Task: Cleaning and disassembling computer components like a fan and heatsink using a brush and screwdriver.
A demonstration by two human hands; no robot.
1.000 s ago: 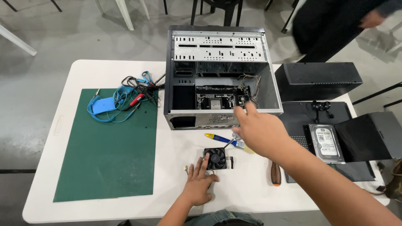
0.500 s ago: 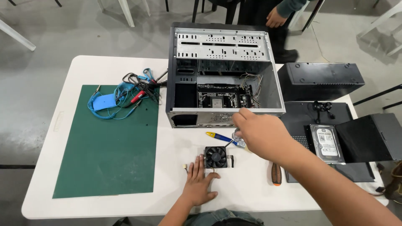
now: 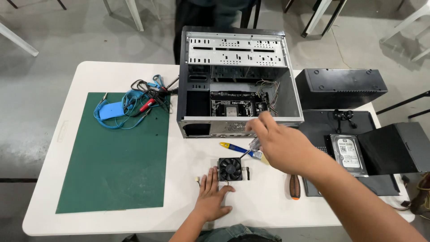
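Resting left hand (image 3: 212,197) beside small fan (image 3: 230,169); right hand (image 3: 280,145) over screwdriver (image 3: 239,149).

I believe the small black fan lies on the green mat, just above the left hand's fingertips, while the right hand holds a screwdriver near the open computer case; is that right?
Not quite: the head view shows the small black fan lying on the bare white table, right of the green mat. The rest holds: it sits just above the left hand, and the right hand holds a screwdriver near the open computer case.
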